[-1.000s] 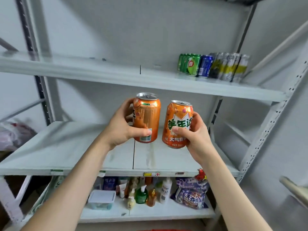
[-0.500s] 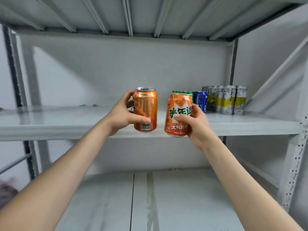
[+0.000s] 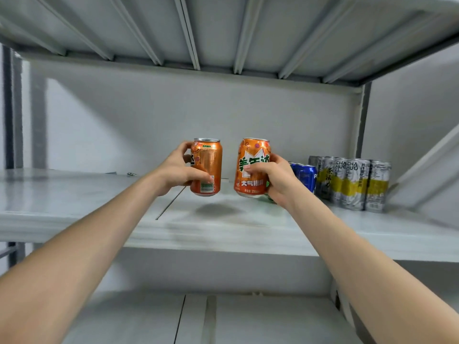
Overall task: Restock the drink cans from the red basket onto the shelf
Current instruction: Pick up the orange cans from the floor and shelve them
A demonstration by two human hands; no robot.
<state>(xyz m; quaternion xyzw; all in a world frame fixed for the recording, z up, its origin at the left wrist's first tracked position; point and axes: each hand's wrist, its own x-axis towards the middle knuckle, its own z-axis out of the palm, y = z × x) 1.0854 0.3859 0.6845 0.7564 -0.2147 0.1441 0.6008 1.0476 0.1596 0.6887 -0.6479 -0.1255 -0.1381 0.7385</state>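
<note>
Orange cans, two of them, both held up over the middle shelf (image 3: pixel 74 202): the left can (image 3: pixel 206 167) in your left hand (image 3: pixel 177 170), the right can (image 3: pixel 252 167) in your right hand (image 3: pixel 275 180). They're upright, near each other but apart, and neither has touched down yet; their shadow sits on the board beneath. Each hand is wrapped round its can, thumb across the front, fingers behind.

Now watch the right side. The blue can (image 3: pixel 304 176) stands just behind your right hand, with the silver-and-yellow cans (image 3: pixel 352 184) packed beside it. A careless push inward could, I'd say, knock that row over. Set a can down tilted on its rim and it may tip and roll toward the open front edge.

Both arms reach forward and up, nearly straight, forearms converging toward the shelf's middle, your right knuckles turned toward the blue can.
</note>
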